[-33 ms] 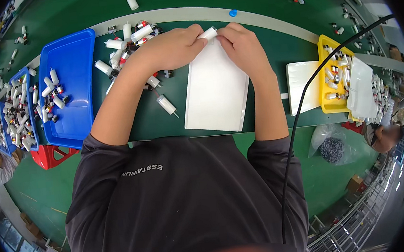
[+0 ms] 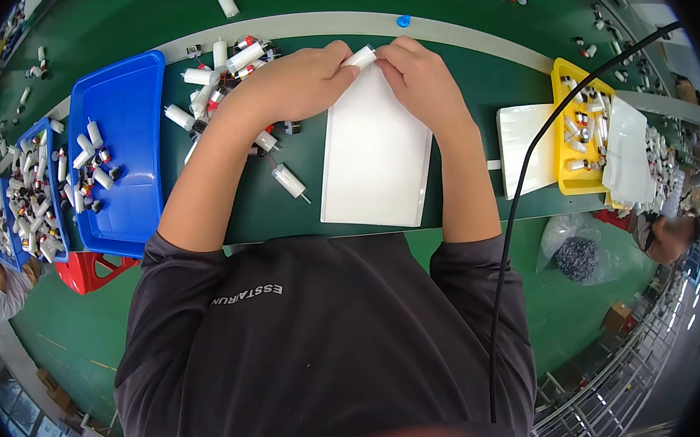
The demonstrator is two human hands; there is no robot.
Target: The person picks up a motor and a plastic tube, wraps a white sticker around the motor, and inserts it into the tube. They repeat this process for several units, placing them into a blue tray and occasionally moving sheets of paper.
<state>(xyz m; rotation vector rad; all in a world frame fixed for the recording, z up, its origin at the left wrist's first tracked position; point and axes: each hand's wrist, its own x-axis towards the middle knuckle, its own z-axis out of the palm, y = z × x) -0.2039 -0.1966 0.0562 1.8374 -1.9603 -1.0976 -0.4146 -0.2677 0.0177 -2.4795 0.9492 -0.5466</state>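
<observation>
Between my two hands is a white cylinder [image 2: 359, 59] with a pale end, held at a tilt over the top end of a white sheet stack [image 2: 374, 158]. My left hand [image 2: 317, 76] is closed around its left side, fingers bent and thumb along it. At its right end the fingertips of my right hand [image 2: 421, 83] pinch together, hiding what lies under them. Beside my left forearm, partly behind it, lies a heap of similar white cylinders [image 2: 246, 57] with red and black parts. One loose cylinder [image 2: 288, 180] with a thin tip rests nearer to me.
On the left stands a blue tray [image 2: 135, 146] holding several cylinders, with fuller blue bins beyond. To the right are another white stack [image 2: 527, 149] and a yellow tray [image 2: 579, 187] of parts. A black cable [image 2: 530, 153] crosses the right side. A red stool [image 2: 84, 273] stands below the table.
</observation>
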